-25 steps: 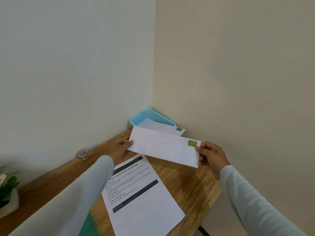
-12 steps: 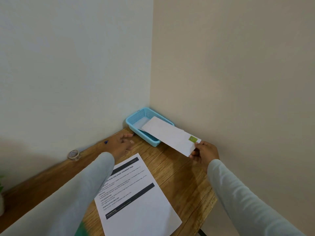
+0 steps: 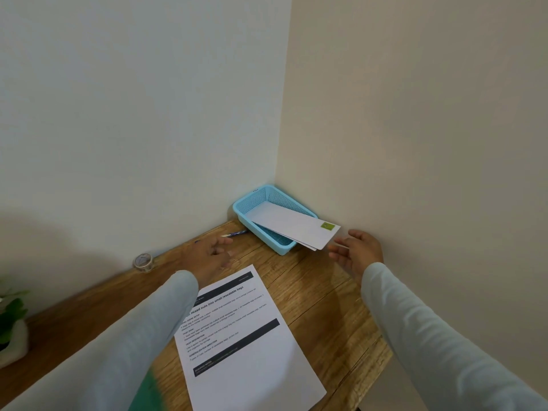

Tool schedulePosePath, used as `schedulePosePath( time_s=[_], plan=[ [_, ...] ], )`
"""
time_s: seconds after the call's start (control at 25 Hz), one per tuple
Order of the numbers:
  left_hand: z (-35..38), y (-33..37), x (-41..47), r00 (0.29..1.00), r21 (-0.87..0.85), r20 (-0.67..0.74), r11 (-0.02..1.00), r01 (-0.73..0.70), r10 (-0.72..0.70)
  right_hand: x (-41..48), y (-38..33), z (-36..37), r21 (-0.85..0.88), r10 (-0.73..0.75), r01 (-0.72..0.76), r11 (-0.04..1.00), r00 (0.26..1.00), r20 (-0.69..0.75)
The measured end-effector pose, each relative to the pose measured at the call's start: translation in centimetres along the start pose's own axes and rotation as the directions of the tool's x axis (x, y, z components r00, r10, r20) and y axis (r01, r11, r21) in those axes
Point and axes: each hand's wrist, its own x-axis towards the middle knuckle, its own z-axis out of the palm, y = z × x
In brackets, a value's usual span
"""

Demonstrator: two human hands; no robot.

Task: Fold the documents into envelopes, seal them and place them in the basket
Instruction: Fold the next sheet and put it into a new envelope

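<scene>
A printed paper (image 3: 237,336) lies flat by the near edge of the desk (image 3: 326,307). It is not folded yet. It probably waits there so that the hands can reach it next.

Past the paper, the left hand (image 3: 212,255) is low over the desk, near the far edge. Its fingers are loosely bent and hold nothing. It is a bit blurred, so it is hard to tell if it touches the wood. A pen (image 3: 235,233) lies just beyond it by the wall, and a tape roll (image 3: 143,262) sits further left along that edge. A plant (image 3: 12,324) stands at the left end.

The right hand (image 3: 355,250) is close to the right wall, just beside the end of the envelope (image 3: 293,225) but not touching it. Its fingers are spread and empty.

The blue basket (image 3: 278,247) is tucked into the far right corner, out of the way. The envelope lies in it. It is white, long and flat, with a green stamp (image 3: 326,226) at one corner. It is too long for the basket, so its stamp end rests on the rim and sticks out over the desk. The edge of another envelope peeks out under it. This one looks done.
</scene>
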Motion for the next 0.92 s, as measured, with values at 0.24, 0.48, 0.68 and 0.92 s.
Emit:
schedulePosePath(
  time_s=[0.24,0.48,0.68,0.92],
  plan=[
    [-0.8,-2.5,-1.7,0.999,0.152,0.023,0.987,-0.048,0.045,-3.4,0.7,0.0,-0.16,-0.093,0.092,0.983,0.996,0.001],
    [-0.9,-6.0,-6.1,0.995,0.461,0.08,0.883,-0.09,0.059,-8.6,5.8,1.9,-0.503,-0.189,0.271,0.821,0.959,0.209],
    [-0.4,-7.8,-9.1,0.983,0.8,0.179,0.577,-0.166,0.033,-12.4,11.3,4.0,-0.665,-0.061,0.713,0.222,0.691,0.72],
    [-0.6,-9.0,-8.7,0.954,0.876,0.299,0.403,-0.265,-0.023,-14.3,16.0,6.1,-0.342,0.12,0.918,-0.2,0.37,0.921]
  ],
)
